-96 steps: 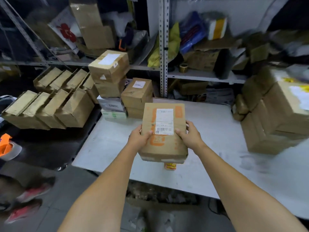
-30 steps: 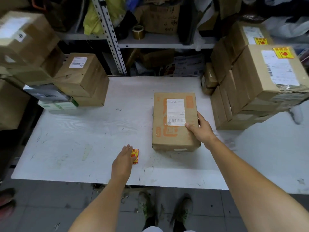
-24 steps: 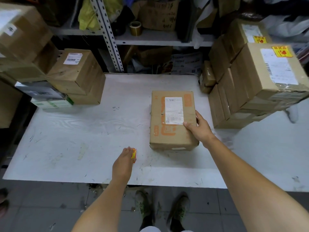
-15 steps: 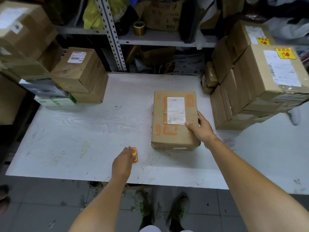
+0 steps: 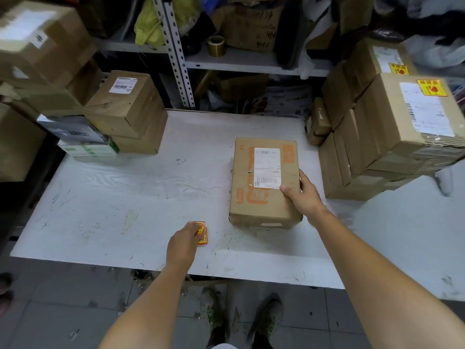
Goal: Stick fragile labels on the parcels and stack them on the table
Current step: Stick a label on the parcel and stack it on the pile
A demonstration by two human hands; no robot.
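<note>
Over on the left there's a pile of unlabelled boxes (image 5: 125,109) parked on the corner of the counter (image 5: 113,197). Moving along, the left hand (image 5: 182,244) is down near the front edge with its fingers (image 5: 193,226) laid over a little stack of fragile labels (image 5: 203,234). The hand covers half the stack, so I can't tell if they've actually pinched one. Those stickers look thin and floppy and will probably curl or stick to themselves, so I'd peel by a corner and keep it flat.

Next over, the parcel (image 5: 261,182) lies flat mid-counter, shipping slip facing up. The right hand (image 5: 303,197) clamps its near right corner, thumb on top and fingers wrapped down the side. It's stiff cardboard, taped shut, and looks light enough for one hand, but I'd take it by both long sides for stacking. There's bare cardboard beside the slip for the sticker.

Far right is the labelled stack (image 5: 402,137), well apart from the parcel, with a yellow sticker (image 5: 431,87) on its top box.
</note>
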